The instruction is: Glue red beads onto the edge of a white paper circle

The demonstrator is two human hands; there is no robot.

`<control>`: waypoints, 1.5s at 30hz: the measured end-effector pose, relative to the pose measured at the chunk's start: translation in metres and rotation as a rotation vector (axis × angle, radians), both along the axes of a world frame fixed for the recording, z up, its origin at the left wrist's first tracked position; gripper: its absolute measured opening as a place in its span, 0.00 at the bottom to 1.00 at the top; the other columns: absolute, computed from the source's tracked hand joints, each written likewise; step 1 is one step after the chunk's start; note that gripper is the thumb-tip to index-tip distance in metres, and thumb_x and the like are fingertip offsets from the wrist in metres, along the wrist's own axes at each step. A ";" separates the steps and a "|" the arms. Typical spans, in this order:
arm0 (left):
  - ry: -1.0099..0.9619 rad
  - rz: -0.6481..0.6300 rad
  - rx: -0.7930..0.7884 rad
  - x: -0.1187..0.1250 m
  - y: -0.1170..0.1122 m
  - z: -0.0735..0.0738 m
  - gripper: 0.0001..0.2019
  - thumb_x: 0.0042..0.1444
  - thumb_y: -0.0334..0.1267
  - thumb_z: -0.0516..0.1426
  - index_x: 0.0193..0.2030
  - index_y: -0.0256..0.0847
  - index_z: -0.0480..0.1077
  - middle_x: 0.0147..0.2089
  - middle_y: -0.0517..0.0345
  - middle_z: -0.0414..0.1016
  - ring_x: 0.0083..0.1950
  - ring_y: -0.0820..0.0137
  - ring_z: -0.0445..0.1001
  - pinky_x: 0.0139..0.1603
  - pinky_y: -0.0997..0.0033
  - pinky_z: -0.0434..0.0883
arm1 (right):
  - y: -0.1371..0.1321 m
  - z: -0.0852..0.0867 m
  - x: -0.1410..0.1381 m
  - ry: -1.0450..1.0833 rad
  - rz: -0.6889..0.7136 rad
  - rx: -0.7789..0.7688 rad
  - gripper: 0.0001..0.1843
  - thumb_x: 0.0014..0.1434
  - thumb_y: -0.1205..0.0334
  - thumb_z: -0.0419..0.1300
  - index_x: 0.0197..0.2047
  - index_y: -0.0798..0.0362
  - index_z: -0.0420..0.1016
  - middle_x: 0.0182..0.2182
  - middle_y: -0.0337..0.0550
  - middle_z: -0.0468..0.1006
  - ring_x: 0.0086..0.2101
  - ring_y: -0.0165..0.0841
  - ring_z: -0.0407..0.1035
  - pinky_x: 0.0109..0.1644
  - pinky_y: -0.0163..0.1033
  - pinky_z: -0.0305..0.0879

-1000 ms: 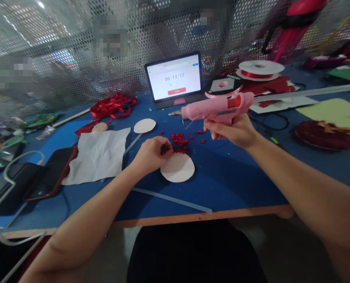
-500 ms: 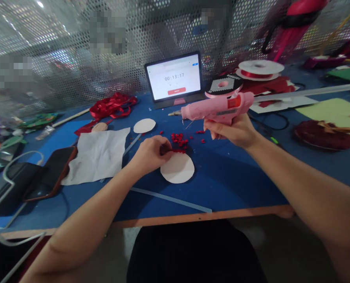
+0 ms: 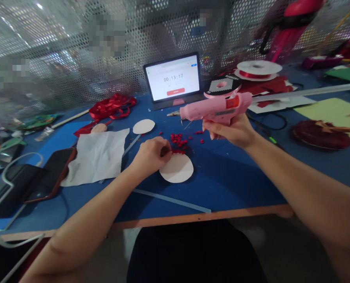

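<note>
My right hand (image 3: 232,131) grips a pink glue gun (image 3: 214,110) above the blue table (image 3: 236,177), its nozzle pointing left. My left hand (image 3: 151,155) is curled at the top left edge of a white paper disc (image 3: 177,169), its fingertips pinched on a small red piece at the disc's rim. A scatter of small red pieces (image 3: 179,139) lies just behind the disc. A second, smaller white disc (image 3: 143,126) lies further back to the left.
A tablet (image 3: 173,78) showing a timer stands at the back. Red ribbon (image 3: 111,106), ribbon spools (image 3: 257,68), a white sheet (image 3: 96,157), a phone (image 3: 49,175), a yellow sheet (image 3: 336,112) and a dark red pile (image 3: 322,135) lie around. A clear glue stick (image 3: 171,200) lies near the front edge.
My left hand's fingertips shifted slightly at the disc's rim. The glue gun has stayed in nearly the same place.
</note>
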State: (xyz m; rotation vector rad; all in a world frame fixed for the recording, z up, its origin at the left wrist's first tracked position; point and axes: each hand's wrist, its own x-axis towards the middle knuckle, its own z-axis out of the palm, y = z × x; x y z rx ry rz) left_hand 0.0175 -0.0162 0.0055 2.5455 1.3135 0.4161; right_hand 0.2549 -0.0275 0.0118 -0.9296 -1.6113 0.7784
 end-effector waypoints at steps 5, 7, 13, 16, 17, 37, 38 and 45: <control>0.014 -0.013 0.027 0.002 -0.001 0.001 0.04 0.48 0.32 0.54 0.28 0.38 0.70 0.31 0.57 0.72 0.31 0.71 0.71 0.34 0.71 0.66 | 0.001 -0.001 0.001 -0.006 0.000 0.007 0.13 0.49 0.52 0.65 0.24 0.51 0.69 0.19 0.37 0.69 0.18 0.26 0.63 0.20 0.36 0.68; 0.020 -0.013 0.023 0.002 -0.001 0.001 0.04 0.48 0.32 0.54 0.28 0.37 0.70 0.32 0.57 0.72 0.31 0.71 0.71 0.34 0.72 0.66 | 0.001 -0.001 0.001 -0.004 0.006 0.013 0.13 0.49 0.53 0.65 0.24 0.52 0.70 0.19 0.37 0.69 0.18 0.26 0.63 0.20 0.36 0.68; 0.029 -0.009 0.034 0.001 0.000 0.000 0.04 0.48 0.32 0.54 0.29 0.38 0.71 0.31 0.57 0.72 0.31 0.71 0.71 0.33 0.72 0.65 | 0.002 -0.002 0.001 0.006 0.013 0.013 0.13 0.49 0.53 0.66 0.24 0.52 0.69 0.19 0.36 0.68 0.17 0.26 0.63 0.19 0.35 0.67; 0.024 -0.011 0.038 0.001 0.000 0.000 0.04 0.48 0.32 0.54 0.29 0.38 0.71 0.31 0.57 0.72 0.31 0.71 0.71 0.33 0.72 0.65 | 0.002 -0.002 0.001 0.009 0.012 0.012 0.12 0.49 0.54 0.65 0.24 0.51 0.70 0.19 0.36 0.68 0.17 0.26 0.62 0.19 0.36 0.67; 0.024 -0.009 0.039 0.001 0.000 0.000 0.04 0.48 0.32 0.54 0.28 0.38 0.71 0.31 0.57 0.72 0.31 0.71 0.71 0.33 0.72 0.65 | 0.002 -0.002 0.001 0.008 0.012 0.013 0.12 0.49 0.54 0.65 0.24 0.51 0.70 0.19 0.36 0.68 0.17 0.26 0.62 0.19 0.36 0.68; -0.045 -0.029 -0.068 -0.005 0.004 0.006 0.06 0.46 0.32 0.56 0.32 0.38 0.72 0.32 0.57 0.74 0.31 0.72 0.73 0.33 0.74 0.68 | 0.001 0.000 0.001 0.001 0.011 -0.004 0.14 0.48 0.51 0.66 0.24 0.51 0.69 0.19 0.36 0.69 0.17 0.25 0.62 0.19 0.35 0.68; -0.057 -0.035 -0.067 -0.006 0.004 0.006 0.06 0.46 0.32 0.56 0.32 0.38 0.72 0.32 0.57 0.75 0.31 0.73 0.72 0.33 0.74 0.69 | 0.002 -0.001 0.001 0.002 0.015 -0.003 0.14 0.48 0.51 0.66 0.24 0.51 0.69 0.19 0.36 0.69 0.18 0.26 0.63 0.20 0.36 0.68; -0.268 0.136 0.024 -0.010 0.015 0.008 0.08 0.51 0.38 0.55 0.32 0.37 0.72 0.31 0.57 0.75 0.30 0.74 0.70 0.31 0.75 0.69 | 0.001 0.000 0.001 0.038 0.021 -0.010 0.11 0.49 0.56 0.65 0.27 0.51 0.69 0.21 0.35 0.69 0.18 0.24 0.62 0.19 0.34 0.65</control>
